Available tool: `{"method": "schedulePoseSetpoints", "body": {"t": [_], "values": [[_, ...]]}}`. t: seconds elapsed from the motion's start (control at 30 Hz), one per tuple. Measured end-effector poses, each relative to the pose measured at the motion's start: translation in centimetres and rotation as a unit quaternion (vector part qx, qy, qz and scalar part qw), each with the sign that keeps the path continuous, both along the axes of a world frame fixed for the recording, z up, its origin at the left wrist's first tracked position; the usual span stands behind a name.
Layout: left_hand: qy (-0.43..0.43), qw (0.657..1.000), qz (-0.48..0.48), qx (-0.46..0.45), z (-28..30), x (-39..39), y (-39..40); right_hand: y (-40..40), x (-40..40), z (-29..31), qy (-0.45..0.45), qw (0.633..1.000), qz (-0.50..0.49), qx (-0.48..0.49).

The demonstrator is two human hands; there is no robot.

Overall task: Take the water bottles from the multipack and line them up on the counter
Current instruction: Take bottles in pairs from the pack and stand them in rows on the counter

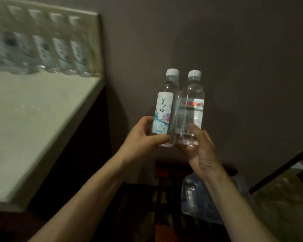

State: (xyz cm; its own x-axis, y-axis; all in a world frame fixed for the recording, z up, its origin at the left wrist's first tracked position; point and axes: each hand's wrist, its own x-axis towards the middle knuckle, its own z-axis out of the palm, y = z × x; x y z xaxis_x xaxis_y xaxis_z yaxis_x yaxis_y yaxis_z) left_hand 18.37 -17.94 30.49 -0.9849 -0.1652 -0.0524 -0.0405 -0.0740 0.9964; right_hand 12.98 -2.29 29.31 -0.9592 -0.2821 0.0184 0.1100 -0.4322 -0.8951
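Note:
Two small clear water bottles with white caps are held upright in the air, side by side and touching. My left hand [143, 137] grips the lower part of the left bottle [166, 109], whose white label with dark script faces me. My right hand [199, 147] cups the base of the right bottle [191, 109], whose label shows small print. A blurred row of several bottles [59, 53] stands along the back of the pale counter [33, 123] at the left. The plastic-wrapped multipack [198, 201] lies low down, below my right forearm.
The counter's right edge [101, 81] drops to a dark cabinet front. A grey wall fills the background. A dark wooden stool or stand [166, 173] sits under the multipack. A dark rail [278, 170] crosses the lower right.

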Motion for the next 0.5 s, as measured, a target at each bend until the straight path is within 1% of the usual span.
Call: {"method": "schedulePoseSetpoints", "body": {"t": [0.1, 0.17, 0.3, 0.43, 0.5], "values": [[0.031, 0.998, 0.037, -0.038, 3.3, 1.6, -5.1, -6.3, 1.6, 3.3, 0.051, 0.999, -0.008, 0.012], [0.048, 0.995, 0.062, -0.055, 5.1, 2.8, -9.1, -10.5, 2.7, 5.0, 0.068, 0.997, -0.026, 0.007], [0.072, 0.989, 0.096, -0.092, 7.4, 5.3, -16.1, -17.7, 4.1, 6.9, 0.111, 0.993, -0.050, 0.013], [0.074, 0.981, 0.128, -0.121, 7.7, 7.3, -21.4, -23.4, 5.1, 8.0, 0.136, 0.991, -0.001, 0.013], [0.079, 0.977, 0.155, -0.126, 7.2, 7.5, -23.4, -25.9, 5.7, 8.4, 0.145, 0.989, 0.011, 0.030]]}}
